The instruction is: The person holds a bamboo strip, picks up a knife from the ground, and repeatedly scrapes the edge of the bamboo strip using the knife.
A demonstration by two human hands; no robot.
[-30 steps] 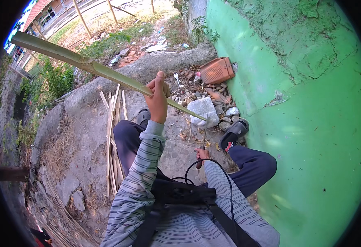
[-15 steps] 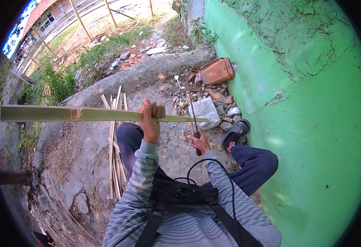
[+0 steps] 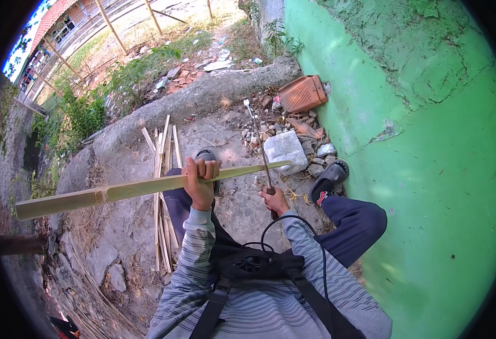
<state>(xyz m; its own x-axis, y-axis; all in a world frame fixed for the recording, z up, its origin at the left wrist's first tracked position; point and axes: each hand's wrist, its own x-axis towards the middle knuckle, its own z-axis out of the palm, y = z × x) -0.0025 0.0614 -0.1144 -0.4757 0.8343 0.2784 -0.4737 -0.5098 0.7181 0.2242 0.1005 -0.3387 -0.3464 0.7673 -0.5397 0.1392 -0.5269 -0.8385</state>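
Note:
My left hand (image 3: pixel 200 183) is closed around a long pale-green bamboo strip (image 3: pixel 137 189). The strip slants from low on the left up to a thin tip over a white stone block (image 3: pixel 285 150). My right hand (image 3: pixel 276 201) grips the brown handle of a long, narrow-bladed knife (image 3: pixel 263 151). Its blade points away from me and crosses the strip near the thin end; whether the two touch I cannot tell. Several cut bamboo strips (image 3: pixel 160 226) lie on the ground beside my left leg.
A green wall (image 3: pixel 417 186) rises on the right. At its foot lie an orange clay tile (image 3: pixel 303 94), rubble (image 3: pixel 316 161) and a white plastic spoon (image 3: pixel 247 104). A low concrete ridge (image 3: pixel 191 99) runs across the far side. Thin bamboo lengths (image 3: pixel 98 296) lie at lower left.
The strip has tilted, its thick left end dropping and its thin end rising slightly. My left hand has lowered a little. The knife has moved slightly down, its tip shifting left.

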